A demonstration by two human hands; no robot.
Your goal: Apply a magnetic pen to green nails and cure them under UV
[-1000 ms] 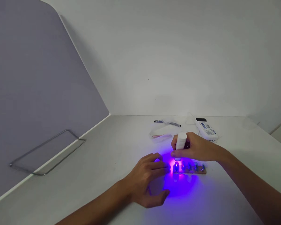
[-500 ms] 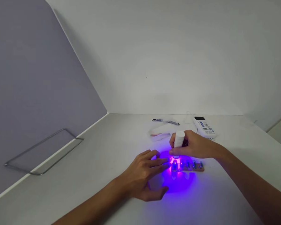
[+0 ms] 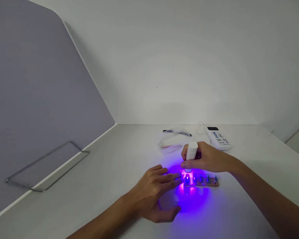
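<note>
My right hand [image 3: 206,157] is wrapped round a small white UV lamp [image 3: 192,150], held upright with its lower end shining violet light downward. Just beneath it lies a short wooden strip [image 3: 216,184] carrying several shiny nail tips [image 3: 201,179] in a row; the glow falls strongest on the leftmost nail tips. Beside the left end of the strip, my left hand [image 3: 157,192] is spread, palm down, fingers stretched toward the strip. Its fingertips reach the lit end, though glare hides whether they touch it. The left thumb sits apart, lower down.
Behind my hands lie a clear plastic packet [image 3: 170,148] with a thin pink stick [image 3: 169,146] and a folded clear item with dark ends [image 3: 176,131]. A white power bank [image 3: 219,139] with a cable lies back right. A bent wire frame [image 3: 62,172] rests against the left panel [image 3: 40,99].
The whole view has shifted slightly, so everything sits a little lower. Both hands, the lamp and the strip keep nearly the same arrangement.
</note>
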